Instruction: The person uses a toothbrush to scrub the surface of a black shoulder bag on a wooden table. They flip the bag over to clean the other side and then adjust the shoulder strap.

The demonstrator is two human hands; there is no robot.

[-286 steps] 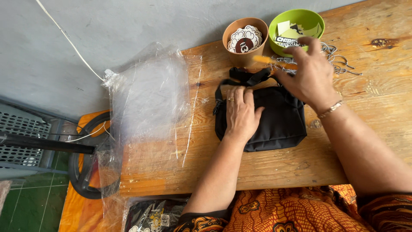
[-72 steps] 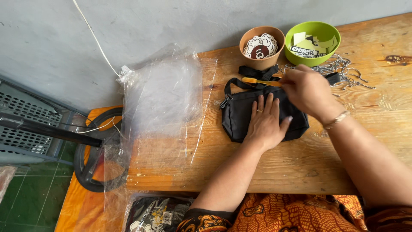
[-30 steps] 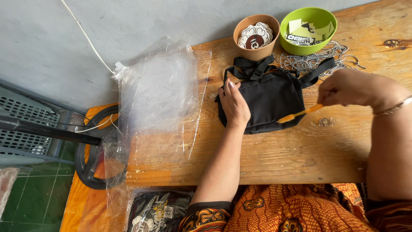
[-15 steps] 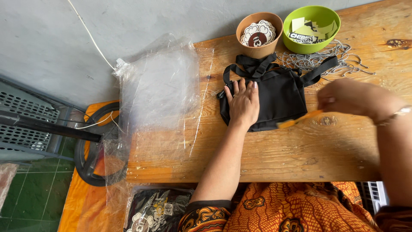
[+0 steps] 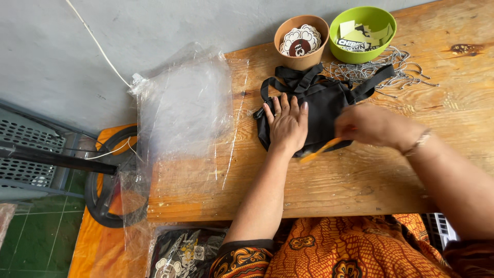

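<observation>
A small black bag [image 5: 327, 105] with black straps lies on the wooden table [image 5: 360, 180]. My left hand [image 5: 286, 126] rests flat on the bag's left half, fingers spread toward the straps. My right hand [image 5: 373, 126] hovers over the bag's right side and grips a thin orange stick-like tool [image 5: 321, 150]. The tool slants down to the left, its tip near the bag's near edge beside my left wrist. The right hand looks slightly blurred.
A brown cup [image 5: 300, 42] of round stickers and a green bowl [image 5: 363, 33] of paper pieces stand at the table's far edge. Metal ball chains [image 5: 391, 69] lie behind the bag. Clear plastic bags [image 5: 180, 113] cover the table's left end. A packed bag [image 5: 182, 255] lies below.
My right hand has moved left with the orange tool, from off the bag's right side to over the bag. My left hand stays pressed on the bag.
</observation>
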